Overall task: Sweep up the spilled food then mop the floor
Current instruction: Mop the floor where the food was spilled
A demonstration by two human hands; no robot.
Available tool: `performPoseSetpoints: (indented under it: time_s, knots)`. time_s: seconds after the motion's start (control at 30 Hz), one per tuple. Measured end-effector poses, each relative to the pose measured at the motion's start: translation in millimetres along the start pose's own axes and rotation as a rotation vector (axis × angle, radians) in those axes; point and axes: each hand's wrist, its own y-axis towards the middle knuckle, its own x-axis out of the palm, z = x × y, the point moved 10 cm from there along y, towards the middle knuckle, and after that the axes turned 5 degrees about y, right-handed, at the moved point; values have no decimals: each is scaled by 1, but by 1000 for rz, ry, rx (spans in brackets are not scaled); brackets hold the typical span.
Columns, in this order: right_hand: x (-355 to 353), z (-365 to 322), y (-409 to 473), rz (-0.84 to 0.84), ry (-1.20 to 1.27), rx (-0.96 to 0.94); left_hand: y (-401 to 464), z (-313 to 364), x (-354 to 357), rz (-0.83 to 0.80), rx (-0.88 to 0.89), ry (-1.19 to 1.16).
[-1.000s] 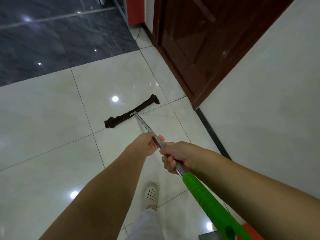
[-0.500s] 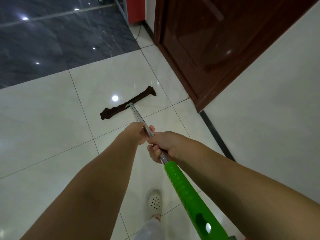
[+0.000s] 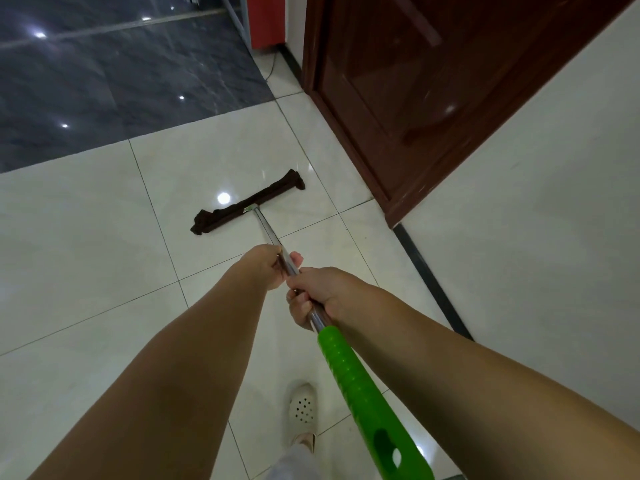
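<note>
Both hands grip the shiny metal mop pole [image 3: 273, 237], which runs from the person toward the dark brown flat mop head [image 3: 246, 206]. Left hand [image 3: 265, 268] sits farther down the pole toward the mop head, fingers [image 3: 295, 259] curled fully around the metal. Right hand [image 3: 317, 294] is just behind it, fingers closed tight around the pole right above the bright green plastic handle grip [image 3: 360, 393]; the two hands are nearly touching. Mop head lies flat on the glossy white tiled floor [image 3: 86, 237], angled, its right end near the dark reddish-brown wooden door [image 3: 433, 81] but not touching it. Beyond the mop head, the white tile meets dark grey marble-look floor [image 3: 104, 81]. White wall [image 3: 536, 202] runs along the right of the mop pole, black baseboard strip [image 3: 429, 275] at its foot. One white perforated clog shoe [image 3: 302, 407] stands on the tile below the hands, beside the green grip. Red object [image 3: 265, 19] sits far past the mop head, by the door frame, unclear what.
</note>
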Motion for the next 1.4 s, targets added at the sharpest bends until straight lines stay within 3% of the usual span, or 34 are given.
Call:
performPoseSetpoints:
  time_s: [0.33,1.07,1.4]
  knots:
    - [-56,28,-42,-3,62,47,-31,-53,32,-5,54,60]
    - [-332,87,-178,5,298,70,-86,-287,250,-96,-38,110]
    - [-382,80,-203,43,68,91,-95,-322,284,-107,-59,-9]
